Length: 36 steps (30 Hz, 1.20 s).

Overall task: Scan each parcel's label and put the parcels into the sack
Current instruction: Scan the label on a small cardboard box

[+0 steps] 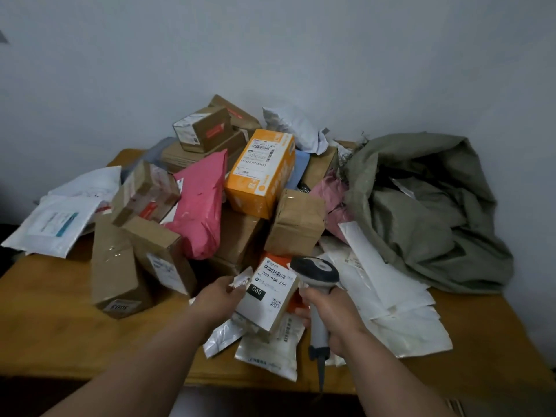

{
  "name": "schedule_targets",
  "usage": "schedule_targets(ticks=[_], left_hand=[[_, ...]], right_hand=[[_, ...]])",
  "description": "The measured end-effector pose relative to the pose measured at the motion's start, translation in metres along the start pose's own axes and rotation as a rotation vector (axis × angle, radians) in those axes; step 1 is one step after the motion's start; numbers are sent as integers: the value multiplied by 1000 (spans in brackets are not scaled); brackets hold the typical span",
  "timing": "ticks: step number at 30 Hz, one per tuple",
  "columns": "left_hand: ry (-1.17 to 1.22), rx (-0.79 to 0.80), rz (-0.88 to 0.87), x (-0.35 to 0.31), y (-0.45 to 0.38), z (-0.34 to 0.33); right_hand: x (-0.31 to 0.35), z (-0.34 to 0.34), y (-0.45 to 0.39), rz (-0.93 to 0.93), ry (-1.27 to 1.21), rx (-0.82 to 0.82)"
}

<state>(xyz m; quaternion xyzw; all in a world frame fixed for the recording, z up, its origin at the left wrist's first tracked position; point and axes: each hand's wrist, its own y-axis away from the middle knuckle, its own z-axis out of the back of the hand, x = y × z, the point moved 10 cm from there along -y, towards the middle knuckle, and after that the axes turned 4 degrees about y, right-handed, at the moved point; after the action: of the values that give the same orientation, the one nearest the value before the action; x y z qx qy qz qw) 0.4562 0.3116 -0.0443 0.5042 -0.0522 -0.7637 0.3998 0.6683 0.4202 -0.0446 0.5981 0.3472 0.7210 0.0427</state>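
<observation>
Two hands work low over the counter (54, 335): the left hand (218, 297) pinches the labelled parcel (267, 299), the right hand (334, 316) grips the scanner (316, 273), whose steep angle might miss the barcode.

Small parcel (268, 299), at 6 o'clock of the heap: white label printed "060 06B A05", black patch reading "060". Orange box (261, 173), at centre: label number "YT7618097560857", partly blurred. Brown carton (115, 276), at 8 o'clock: upside-down "5003". Other labels illegible.
</observation>
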Motion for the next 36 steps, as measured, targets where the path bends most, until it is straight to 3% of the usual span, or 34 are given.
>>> schedule_targets(ticks=[6,12,16,23,36], left_hand=[[309,74,166,27,1,-41],[607,118,214,30,13,-53],[663,237,156,17,24,-50],[865,197,22,-8,37,-29],[891,194,-145,-49,44,6]], right_hand=[[-31,-15,-6,-90,-24,62],[-35,-10,-1,-69,-71,56],[-11,-3,13,9,-119,95],[37,17,39,144,-64,83],[107,-5,109,366,62,93]])
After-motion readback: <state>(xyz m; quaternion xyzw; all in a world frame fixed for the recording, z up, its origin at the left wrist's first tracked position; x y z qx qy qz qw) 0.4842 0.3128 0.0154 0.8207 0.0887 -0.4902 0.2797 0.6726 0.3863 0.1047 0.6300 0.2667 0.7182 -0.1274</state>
